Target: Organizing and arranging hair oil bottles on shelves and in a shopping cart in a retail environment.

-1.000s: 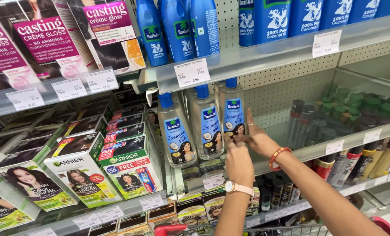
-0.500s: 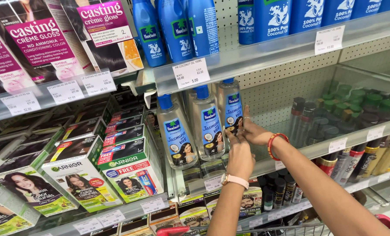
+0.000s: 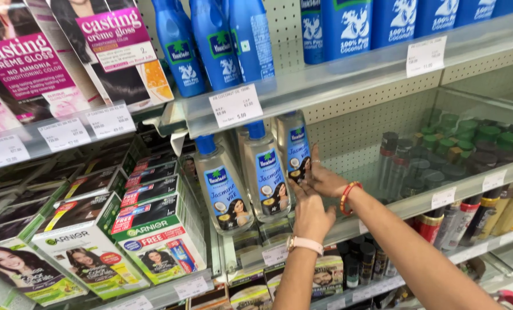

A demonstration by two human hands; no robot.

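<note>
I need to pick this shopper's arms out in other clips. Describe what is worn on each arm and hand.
Both forearms are bare, with no sleeves in view. The left hand has a slim wristwatch with a pale pinkish-white strap around its wrist. The right hand has a red-orange bangle with small gold accents at its wrist. No gloves; I cannot make out any rings on the fingers.

Two bare forearms, no sleeves. On the left wrist [image 3: 306, 244] — below the fingers — a watch with a pale pink strap. On the right wrist [image 3: 350, 197], behind the fingers — a red-and-orange beaded bangle.
</note>
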